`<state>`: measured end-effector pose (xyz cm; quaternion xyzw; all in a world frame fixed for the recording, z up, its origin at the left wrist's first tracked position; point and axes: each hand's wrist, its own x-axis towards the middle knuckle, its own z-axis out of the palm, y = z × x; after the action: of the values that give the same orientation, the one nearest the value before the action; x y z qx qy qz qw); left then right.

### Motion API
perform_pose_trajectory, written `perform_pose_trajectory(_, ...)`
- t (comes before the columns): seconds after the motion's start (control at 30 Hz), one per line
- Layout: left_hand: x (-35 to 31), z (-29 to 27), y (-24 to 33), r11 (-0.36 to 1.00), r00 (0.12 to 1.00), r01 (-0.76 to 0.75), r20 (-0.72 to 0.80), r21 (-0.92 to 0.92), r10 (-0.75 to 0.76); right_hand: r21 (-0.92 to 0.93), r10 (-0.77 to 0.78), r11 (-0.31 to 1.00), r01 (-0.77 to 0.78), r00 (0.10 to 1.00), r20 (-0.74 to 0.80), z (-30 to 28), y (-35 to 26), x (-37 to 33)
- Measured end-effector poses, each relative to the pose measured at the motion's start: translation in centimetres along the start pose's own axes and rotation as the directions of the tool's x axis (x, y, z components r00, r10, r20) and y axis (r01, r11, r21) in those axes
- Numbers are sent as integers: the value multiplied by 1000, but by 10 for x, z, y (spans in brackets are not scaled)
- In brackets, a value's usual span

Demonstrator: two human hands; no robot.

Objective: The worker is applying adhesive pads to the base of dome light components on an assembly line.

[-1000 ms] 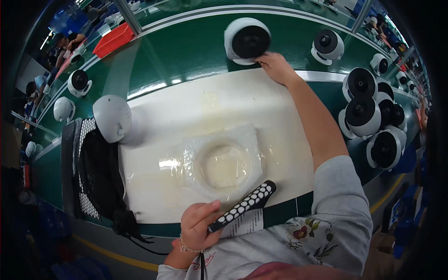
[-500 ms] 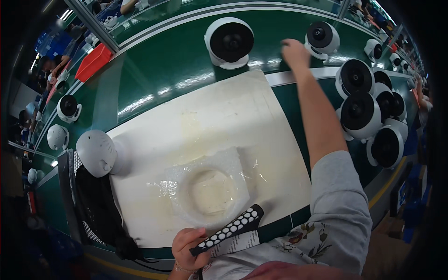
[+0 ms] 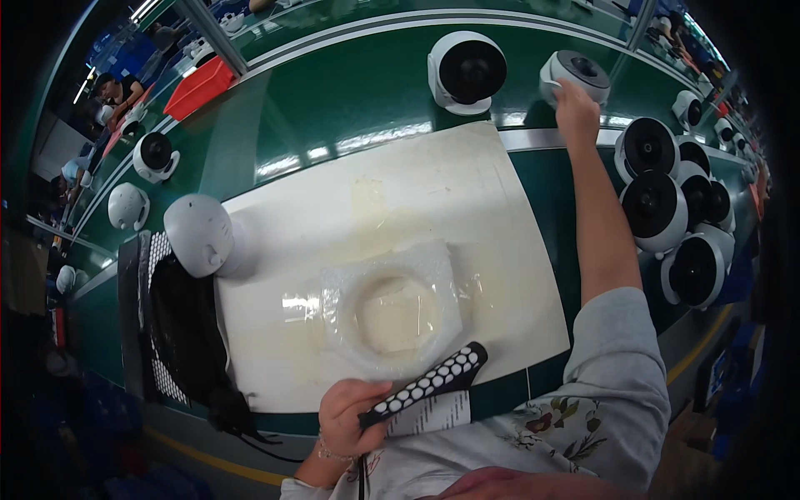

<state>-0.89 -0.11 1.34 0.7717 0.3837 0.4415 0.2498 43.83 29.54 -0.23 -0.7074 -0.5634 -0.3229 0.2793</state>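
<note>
My right hand (image 3: 577, 112) is stretched to the far right of the bench, its fingers closed on the base of a white device with a round dark face (image 3: 581, 71). That device leans back, its face turned upward. Close to my body, my left hand (image 3: 354, 414) is closed round one end of a black strip with white honeycomb spots (image 3: 429, 383). A printed white label (image 3: 433, 414) shows beneath the strip. Just beyond it, a foam ring wrapped in clear plastic (image 3: 342, 321) lies on a pale board (image 3: 292, 221).
Another white device (image 3: 471, 71) stands at the far edge, and several more (image 3: 654, 204) cluster at the right. On the left, a white device (image 3: 198, 236) adjoins a black mesh bundle (image 3: 183, 333). A red bin (image 3: 200, 87) sits farther back.
My right hand has moved onto the device at the far right and taken hold of it. The device has tipped back. My left hand still holds the strip; the whole view has shifted.
</note>
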Motion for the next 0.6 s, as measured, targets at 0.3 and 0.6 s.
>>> perform_pose_trajectory(0.3,-8,1,-1,993,992,-118,-38,-16,117,738,-38,656,-157,970,240,-189,-118,-14)
perform_pose_trajectory(0.6,-16,3,2,968,966,-250,-73,-33,247,773,-698,181,-608,474,536,-255,-204,-64)
